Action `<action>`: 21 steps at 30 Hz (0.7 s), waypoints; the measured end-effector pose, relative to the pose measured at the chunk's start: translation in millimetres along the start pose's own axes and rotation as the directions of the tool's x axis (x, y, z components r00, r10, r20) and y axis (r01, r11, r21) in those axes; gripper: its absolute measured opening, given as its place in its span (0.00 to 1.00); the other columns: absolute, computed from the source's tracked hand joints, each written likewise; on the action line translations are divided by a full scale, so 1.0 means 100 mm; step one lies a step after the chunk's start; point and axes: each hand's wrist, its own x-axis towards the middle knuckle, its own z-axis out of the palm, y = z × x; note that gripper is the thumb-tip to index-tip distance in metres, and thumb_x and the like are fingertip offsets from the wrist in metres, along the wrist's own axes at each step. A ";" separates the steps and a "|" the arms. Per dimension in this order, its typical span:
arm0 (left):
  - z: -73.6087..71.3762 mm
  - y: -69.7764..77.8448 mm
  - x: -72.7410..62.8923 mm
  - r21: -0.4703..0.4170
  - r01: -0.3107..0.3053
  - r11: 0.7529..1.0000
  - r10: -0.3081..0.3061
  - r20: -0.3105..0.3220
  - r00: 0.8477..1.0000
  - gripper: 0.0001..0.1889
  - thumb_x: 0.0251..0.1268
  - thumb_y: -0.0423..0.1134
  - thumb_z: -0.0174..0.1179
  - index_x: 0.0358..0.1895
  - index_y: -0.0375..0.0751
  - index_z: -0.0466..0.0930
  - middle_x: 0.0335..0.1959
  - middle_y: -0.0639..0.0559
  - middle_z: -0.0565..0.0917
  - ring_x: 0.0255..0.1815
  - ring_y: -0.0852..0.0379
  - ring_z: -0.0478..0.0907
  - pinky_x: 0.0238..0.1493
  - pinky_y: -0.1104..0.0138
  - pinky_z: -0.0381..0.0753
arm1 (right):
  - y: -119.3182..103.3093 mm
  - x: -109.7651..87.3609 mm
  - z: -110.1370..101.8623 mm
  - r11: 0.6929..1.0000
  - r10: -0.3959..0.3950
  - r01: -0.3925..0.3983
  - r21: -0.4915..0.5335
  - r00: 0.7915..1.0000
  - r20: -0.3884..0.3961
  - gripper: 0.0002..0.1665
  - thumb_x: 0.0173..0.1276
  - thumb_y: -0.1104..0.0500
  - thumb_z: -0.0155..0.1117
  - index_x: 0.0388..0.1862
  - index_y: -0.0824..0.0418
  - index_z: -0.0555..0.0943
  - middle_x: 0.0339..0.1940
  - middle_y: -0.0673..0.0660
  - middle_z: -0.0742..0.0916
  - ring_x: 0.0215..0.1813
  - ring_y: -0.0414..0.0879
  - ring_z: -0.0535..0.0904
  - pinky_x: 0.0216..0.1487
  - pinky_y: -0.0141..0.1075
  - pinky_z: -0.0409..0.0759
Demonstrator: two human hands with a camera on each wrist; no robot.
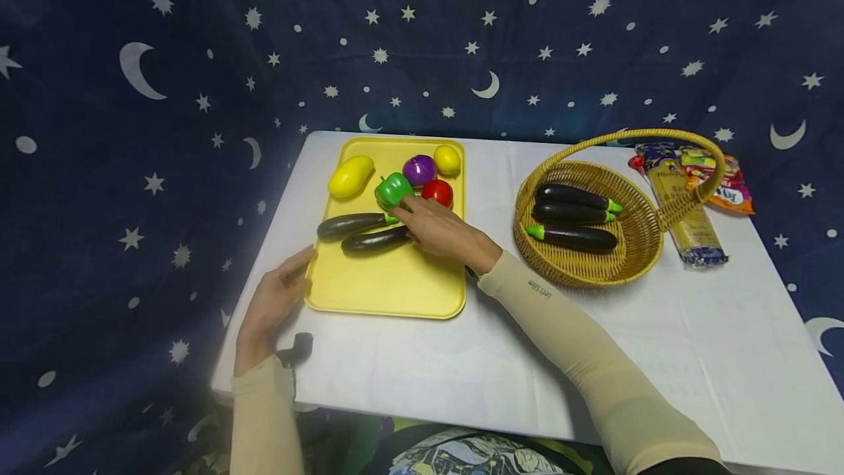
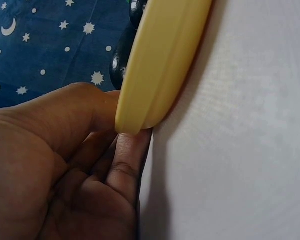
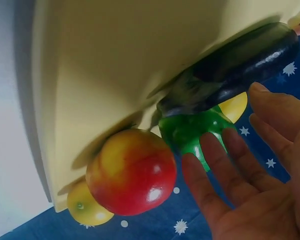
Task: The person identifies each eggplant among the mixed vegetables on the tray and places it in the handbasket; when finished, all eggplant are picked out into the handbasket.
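Two dark eggplants, a left one point(image 1: 349, 226) and a right one point(image 1: 374, 240), lie side by side on the yellow tray point(image 1: 385, 292). My right hand point(image 1: 438, 228) is over the right end of the nearer eggplant. In the right wrist view, its spread fingers point(image 3: 210, 185) are beside that eggplant point(image 3: 235, 70) and the green bell pepper point(image 3: 195, 130), gripping nothing. At the tray's left edge, my left hand point(image 1: 273, 299) holds the rim. The left wrist view has one digit behind the rim point(image 2: 155, 65) and a finger point(image 2: 127, 155) beneath it.
Farther back on the tray are a yellow mango-like fruit point(image 1: 352, 177), purple onion point(image 1: 420, 170), lemon point(image 1: 447, 160) and round red fruit point(image 1: 438, 194). A wicker basket point(image 1: 596, 270) with three eggplants stands right. Beside it lie a pasta packet point(image 1: 686, 211) and a colourful bag point(image 1: 728, 185).
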 end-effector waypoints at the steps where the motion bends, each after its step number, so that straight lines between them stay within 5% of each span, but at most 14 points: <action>1: 0.00 0.01 0.00 0.003 0.000 1.000 0.000 -0.001 1.000 0.34 0.76 0.35 0.62 0.81 0.61 0.68 0.84 0.57 0.68 0.89 0.43 0.57 0.90 0.41 0.52 | 0.00 0.00 0.01 1.000 0.003 -0.003 0.003 1.000 0.006 0.31 0.75 0.62 0.69 0.74 0.56 0.74 0.61 0.58 0.79 0.59 0.53 0.79 0.63 0.43 0.83; 8: 0.00 0.02 0.01 0.029 0.014 0.999 -0.014 -0.005 1.000 0.34 0.76 0.35 0.61 0.82 0.60 0.67 0.85 0.57 0.66 0.90 0.43 0.55 0.90 0.40 0.50 | 0.03 -0.01 0.05 1.000 0.004 -0.004 0.015 1.000 0.026 0.28 0.74 0.63 0.71 0.70 0.59 0.75 0.58 0.58 0.80 0.56 0.53 0.79 0.65 0.43 0.84; 21: 0.01 0.02 0.03 0.022 0.016 1.000 -0.016 -0.009 1.000 0.33 0.76 0.36 0.61 0.81 0.60 0.68 0.85 0.57 0.66 0.90 0.43 0.56 0.90 0.41 0.51 | 0.07 -0.01 0.13 1.000 0.006 -0.007 0.018 0.996 0.092 0.17 0.82 0.63 0.58 0.66 0.58 0.75 0.52 0.58 0.80 0.52 0.52 0.78 0.65 0.40 0.85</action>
